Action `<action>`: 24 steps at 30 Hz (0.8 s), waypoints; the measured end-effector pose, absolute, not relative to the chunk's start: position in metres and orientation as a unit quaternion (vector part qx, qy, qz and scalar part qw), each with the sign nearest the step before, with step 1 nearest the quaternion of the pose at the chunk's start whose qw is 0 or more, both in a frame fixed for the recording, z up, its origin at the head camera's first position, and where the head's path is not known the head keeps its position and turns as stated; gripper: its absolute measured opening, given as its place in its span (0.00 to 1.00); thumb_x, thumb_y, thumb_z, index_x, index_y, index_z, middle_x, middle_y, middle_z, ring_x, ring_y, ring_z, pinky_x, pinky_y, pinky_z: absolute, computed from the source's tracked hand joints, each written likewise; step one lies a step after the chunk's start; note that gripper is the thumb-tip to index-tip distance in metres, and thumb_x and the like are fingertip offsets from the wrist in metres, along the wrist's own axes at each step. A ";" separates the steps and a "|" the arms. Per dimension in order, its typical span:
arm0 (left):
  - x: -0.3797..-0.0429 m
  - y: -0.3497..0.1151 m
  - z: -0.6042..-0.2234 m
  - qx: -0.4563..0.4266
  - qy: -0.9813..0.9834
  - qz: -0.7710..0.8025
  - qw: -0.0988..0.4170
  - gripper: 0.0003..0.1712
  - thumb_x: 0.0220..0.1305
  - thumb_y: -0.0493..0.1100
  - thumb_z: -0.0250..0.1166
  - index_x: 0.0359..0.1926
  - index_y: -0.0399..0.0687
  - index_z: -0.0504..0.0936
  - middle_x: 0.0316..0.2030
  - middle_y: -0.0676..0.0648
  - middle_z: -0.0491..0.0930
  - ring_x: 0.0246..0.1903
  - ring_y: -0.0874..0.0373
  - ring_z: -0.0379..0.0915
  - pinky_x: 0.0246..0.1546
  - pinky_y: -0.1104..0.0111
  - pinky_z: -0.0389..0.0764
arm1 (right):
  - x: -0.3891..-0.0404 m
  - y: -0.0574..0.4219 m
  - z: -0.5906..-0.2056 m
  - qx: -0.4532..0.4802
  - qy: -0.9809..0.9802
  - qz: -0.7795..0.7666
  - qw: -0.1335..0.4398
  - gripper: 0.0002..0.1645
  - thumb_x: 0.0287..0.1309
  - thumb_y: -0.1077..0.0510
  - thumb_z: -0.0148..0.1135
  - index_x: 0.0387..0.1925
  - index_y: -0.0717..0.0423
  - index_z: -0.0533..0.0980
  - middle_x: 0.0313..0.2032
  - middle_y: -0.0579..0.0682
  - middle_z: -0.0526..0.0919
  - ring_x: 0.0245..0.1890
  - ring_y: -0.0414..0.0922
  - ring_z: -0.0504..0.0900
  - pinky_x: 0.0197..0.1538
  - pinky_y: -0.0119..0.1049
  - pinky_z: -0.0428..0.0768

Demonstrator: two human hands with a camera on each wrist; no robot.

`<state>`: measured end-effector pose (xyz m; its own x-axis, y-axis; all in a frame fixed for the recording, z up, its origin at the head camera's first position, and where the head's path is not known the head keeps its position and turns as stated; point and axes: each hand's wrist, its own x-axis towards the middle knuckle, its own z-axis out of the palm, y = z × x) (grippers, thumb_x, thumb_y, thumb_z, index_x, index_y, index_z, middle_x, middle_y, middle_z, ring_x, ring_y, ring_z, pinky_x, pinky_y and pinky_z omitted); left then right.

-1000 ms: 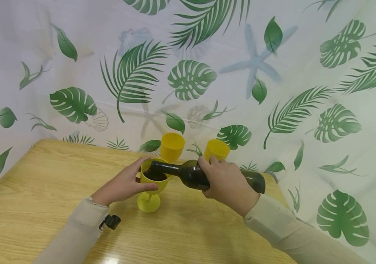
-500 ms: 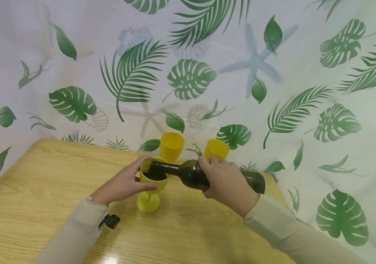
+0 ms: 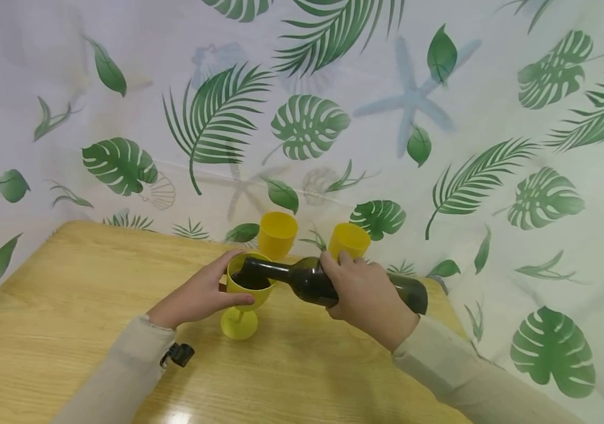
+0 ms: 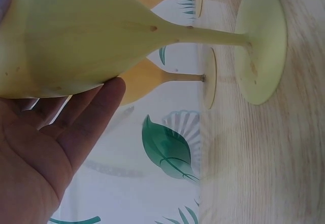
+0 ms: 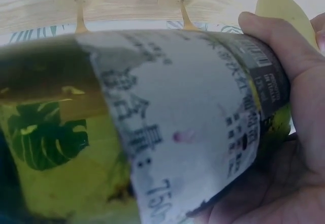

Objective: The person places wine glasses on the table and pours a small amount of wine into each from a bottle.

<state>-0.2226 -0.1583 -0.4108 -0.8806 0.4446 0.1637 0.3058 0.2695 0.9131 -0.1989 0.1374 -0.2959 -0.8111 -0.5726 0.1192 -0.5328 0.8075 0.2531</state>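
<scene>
A yellow goblet (image 3: 240,323) stands upright on the wooden table with dark liquid in its bowl. My left hand (image 3: 203,296) holds that bowl, thumb in front and fingers on the far side; in the left wrist view the fingers of the hand (image 4: 45,148) lie along it. The right hand (image 3: 368,291) grips a dark green wine bottle (image 3: 309,281) by its body. Tipped almost level, the bottle has its mouth inside the goblet's rim. A white printed label (image 5: 177,117) covers part of the bottle in the right wrist view.
Two more yellow goblets, a left one (image 3: 277,234) and a right one (image 3: 350,239), stand at the table's back edge. The bottle and right hand partly hide the right one. Behind the table (image 3: 85,282) hangs a white leaf-print curtain (image 3: 312,59).
Hands, bottle and goblet hold nearly the same places. The whole head view has shifted very slightly.
</scene>
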 end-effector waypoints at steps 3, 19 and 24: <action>-0.225 -0.157 -0.411 0.242 0.791 0.557 0.066 0.46 0.61 0.54 0.77 0.75 0.64 0.62 0.67 0.51 0.72 0.62 0.51 0.73 0.61 0.51 0.79 | -0.198 0.139 -0.297 0.288 -0.947 -0.104 0.094 0.41 0.38 0.48 0.86 0.50 0.53 0.71 0.32 0.50 0.75 0.25 0.48 0.75 0.27 0.42 0.79; -0.229 -0.159 -0.417 0.242 0.796 0.552 0.058 0.45 0.62 0.55 0.76 0.75 0.66 0.62 0.64 0.51 0.74 0.57 0.53 0.77 0.59 0.54 0.81 | -0.200 0.139 -0.297 0.301 -0.940 -0.115 0.111 0.39 0.39 0.49 0.86 0.49 0.54 0.70 0.30 0.50 0.75 0.22 0.47 0.73 0.24 0.40 0.77; -0.229 -0.159 -0.418 0.239 0.796 0.553 0.058 0.46 0.62 0.55 0.76 0.75 0.66 0.62 0.65 0.52 0.73 0.58 0.53 0.76 0.59 0.55 0.81 | -0.201 0.140 -0.298 0.303 -0.940 -0.114 0.108 0.40 0.39 0.48 0.86 0.50 0.54 0.70 0.31 0.49 0.74 0.23 0.47 0.73 0.25 0.40 0.77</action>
